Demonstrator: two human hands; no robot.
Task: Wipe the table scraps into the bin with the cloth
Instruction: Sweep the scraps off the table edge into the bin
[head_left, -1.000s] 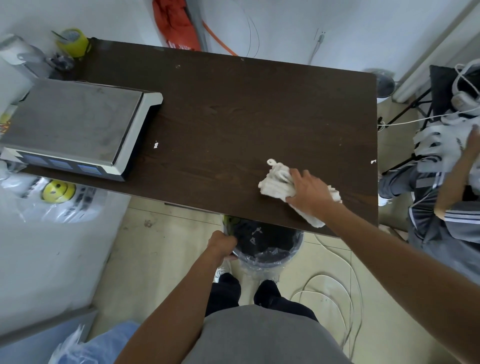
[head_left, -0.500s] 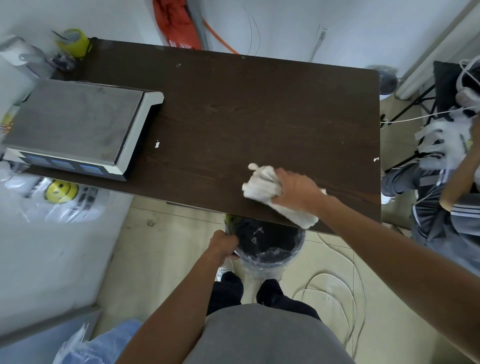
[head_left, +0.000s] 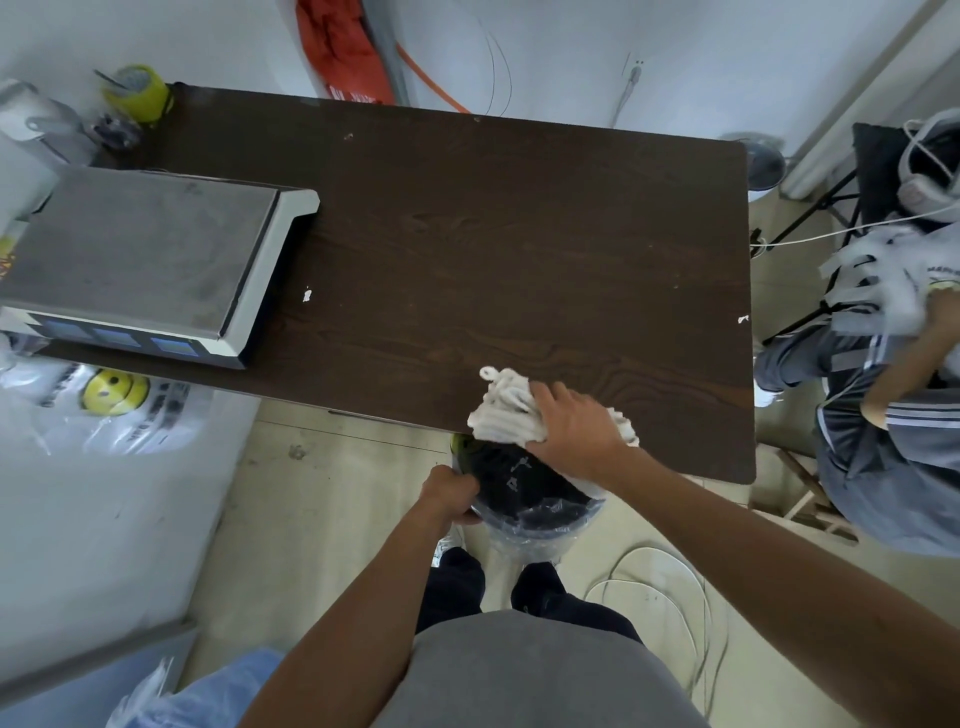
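My right hand (head_left: 576, 431) presses a crumpled white cloth (head_left: 501, 413) at the near edge of the dark wooden table (head_left: 519, 234), partly overhanging the bin. Below that edge stands a black-lined bin (head_left: 530, 493), with my left hand (head_left: 449, 491) gripping its left rim. Pale scraps lie inside the bin. A small white scrap (head_left: 307, 295) rests on the table beside the scale. Another white scrap (head_left: 743, 319) sits at the table's right edge.
A grey weighing scale (head_left: 140, 265) fills the table's left end. A yellow tape roll (head_left: 136, 93) stands at the far left corner. Another person (head_left: 893, 415) sits at the right. White cable (head_left: 660, 587) loops on the floor. Plastic bags (head_left: 104, 400) lie at the left.
My right hand has dragged the cloth toward me and leftward, from the table's middle-right to its near edge over the bin. My left hand has stayed on the bin's rim.
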